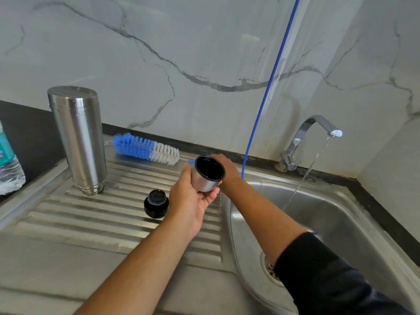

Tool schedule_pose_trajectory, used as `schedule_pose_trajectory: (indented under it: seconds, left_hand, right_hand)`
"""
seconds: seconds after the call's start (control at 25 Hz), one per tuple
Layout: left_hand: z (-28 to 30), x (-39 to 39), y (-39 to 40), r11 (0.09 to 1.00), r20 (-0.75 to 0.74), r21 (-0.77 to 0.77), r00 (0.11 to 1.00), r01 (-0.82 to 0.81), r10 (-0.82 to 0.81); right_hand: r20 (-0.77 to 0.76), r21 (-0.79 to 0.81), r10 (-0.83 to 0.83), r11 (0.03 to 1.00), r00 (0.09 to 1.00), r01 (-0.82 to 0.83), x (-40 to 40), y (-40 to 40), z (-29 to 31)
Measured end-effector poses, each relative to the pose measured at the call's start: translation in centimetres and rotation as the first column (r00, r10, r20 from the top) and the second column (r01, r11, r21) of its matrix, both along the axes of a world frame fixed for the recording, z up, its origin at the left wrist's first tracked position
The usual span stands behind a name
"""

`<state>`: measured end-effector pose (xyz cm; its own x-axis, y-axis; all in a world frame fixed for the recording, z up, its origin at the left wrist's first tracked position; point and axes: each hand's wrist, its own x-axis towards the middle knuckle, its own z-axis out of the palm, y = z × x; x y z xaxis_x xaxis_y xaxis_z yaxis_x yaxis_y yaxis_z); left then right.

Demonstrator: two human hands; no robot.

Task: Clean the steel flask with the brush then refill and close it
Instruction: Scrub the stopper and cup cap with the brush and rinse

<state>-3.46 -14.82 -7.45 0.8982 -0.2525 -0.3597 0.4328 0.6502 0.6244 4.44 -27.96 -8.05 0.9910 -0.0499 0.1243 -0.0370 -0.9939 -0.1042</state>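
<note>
The steel flask [78, 142] stands upside down, mouth down, on the ribbed drainboard [91, 223] at the left. Its black stopper [156, 203] sits on the drainboard just left of my left hand. My left hand [193, 201] holds the flask's steel cup lid [208, 175] tilted, its black inside facing me. The blue and white bottle brush [146, 149] lies along the back of the drainboard. My right hand [228, 168] is behind the cup, close to the brush's handle end; its fingers are hidden by the cup.
The tap [311, 137] at the back right runs a thin stream into the steel sink basin [341, 223]. A blue cord [268, 92] hangs down the marble wall. A plastic bottle [9, 169] stands at the left edge on the dark counter.
</note>
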Motion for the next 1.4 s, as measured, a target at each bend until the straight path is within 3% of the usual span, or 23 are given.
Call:
schedule_pose_trajectory:
  seconds: [0.16,0.28,0.44,0.6,0.76,1.08,1.24,1.4]
  left_hand:
    - [-0.1,0.1,-0.1,1.000,-0.001,-0.007,1.000,0.018,-0.018]
    - [-0.2,0.1,-0.2,1.000,0.014,-0.001,1.000,0.025,-0.025]
    - [-0.2,0.0,-0.1,0.999,0.036,-0.020,0.998,0.045,-0.045]
    - [-0.2,-0.4,-0.5,0.997,0.071,-0.022,0.995,0.072,-0.070]
    - [-1.1,-0.8,-0.9,0.992,0.083,0.002,0.989,0.125,-0.124]
    - [-2.5,-2.8,-4.7,0.926,0.054,0.142,0.931,0.350,-0.360]
    - [-2.2,-1.9,-11.4,0.855,0.022,0.207,0.871,0.476,-0.490]
    - [-2.7,0.1,-19.8,0.832,-0.006,0.293,0.871,0.471,-0.491]
  right_hand:
    - [-0.074,0.293,-0.054,0.953,0.996,0.073,-0.7,0.0,-1.2]
    - [-0.050,0.322,-0.045,0.945,0.998,0.059,-1.9,-0.2,-1.3]
    - [0.168,0.214,-0.016,0.977,0.986,-0.021,-4.4,-2.5,-0.5]
    - [0.400,0.506,-0.213,0.862,0.892,-0.021,-9.1,-6.4,0.2]
    - [0.515,0.696,-0.433,0.715,0.739,-0.066,-14.6,-9.4,1.0]
    - [0.446,0.877,-0.765,0.477,0.465,-0.057,-18.1,-15.4,-0.9]
    - [0.383,0.919,-0.827,0.388,0.411,-0.076,-17.3,-16.8,-2.0]
    - [0.326,0.944,-0.867,0.323,0.377,-0.075,-16.9,-17.0,-2.5]
